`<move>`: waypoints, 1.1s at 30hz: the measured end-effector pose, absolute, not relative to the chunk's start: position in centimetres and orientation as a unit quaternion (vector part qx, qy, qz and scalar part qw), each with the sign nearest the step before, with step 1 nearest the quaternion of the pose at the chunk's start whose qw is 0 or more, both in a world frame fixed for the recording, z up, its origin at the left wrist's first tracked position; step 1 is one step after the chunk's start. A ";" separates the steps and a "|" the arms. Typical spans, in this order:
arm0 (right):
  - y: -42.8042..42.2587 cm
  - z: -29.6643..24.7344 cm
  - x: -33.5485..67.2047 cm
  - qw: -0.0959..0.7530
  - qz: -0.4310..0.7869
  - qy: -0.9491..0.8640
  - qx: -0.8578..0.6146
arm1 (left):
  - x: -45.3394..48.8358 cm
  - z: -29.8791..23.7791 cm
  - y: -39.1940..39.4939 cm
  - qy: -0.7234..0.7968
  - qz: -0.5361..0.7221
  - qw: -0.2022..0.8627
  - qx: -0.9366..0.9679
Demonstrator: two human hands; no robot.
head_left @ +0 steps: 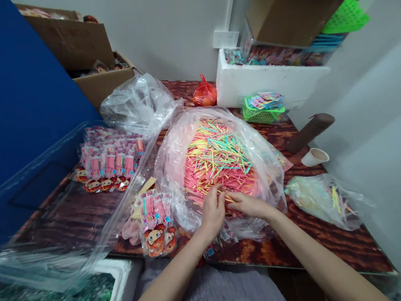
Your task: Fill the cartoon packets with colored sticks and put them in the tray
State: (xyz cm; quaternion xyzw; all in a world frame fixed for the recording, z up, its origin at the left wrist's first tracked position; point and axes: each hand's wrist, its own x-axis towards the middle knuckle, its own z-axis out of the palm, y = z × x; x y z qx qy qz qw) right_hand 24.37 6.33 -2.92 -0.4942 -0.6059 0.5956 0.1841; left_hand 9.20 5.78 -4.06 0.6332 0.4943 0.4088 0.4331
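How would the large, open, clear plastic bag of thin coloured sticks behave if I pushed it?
The large, open, clear plastic bag would probably flex, since its thin sides are wrinkled. The thin coloured sticks would likely shift, as they lie loosely heaped inside.

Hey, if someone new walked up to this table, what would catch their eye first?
Probably the heap of pink, yellow and blue sticks spilling colour from an open clear bag in the middle, with the left hand and right hand at its near edge. Next, perhaps, the knotted red bag behind it and the cartoon-face packets at left.
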 end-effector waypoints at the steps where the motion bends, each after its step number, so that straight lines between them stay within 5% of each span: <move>1: 6.4 -3.1 24.4 0.185 0.608 -0.592 -0.496 | 9.4 -4.2 5.9 0.493 0.398 0.430 0.643; 6: 6.6 -3.5 24.6 0.212 0.571 -0.591 -0.529 | 8.8 -3.9 6.2 0.484 0.388 0.411 0.668; 12: 6.4 -2.0 25.9 0.218 0.369 -0.659 -0.618 | 5.7 -2.3 4.4 0.462 0.388 0.314 0.733; 20: 1.4 -3.4 23.5 0.495 0.454 -0.493 -0.553 | 2.4 -3.7 -0.1 0.473 0.246 0.203 0.821; 33: -1.2 -6.0 21.5 0.477 0.431 -0.518 -0.564 | 1.7 -5.5 0.9 0.502 0.363 0.278 0.734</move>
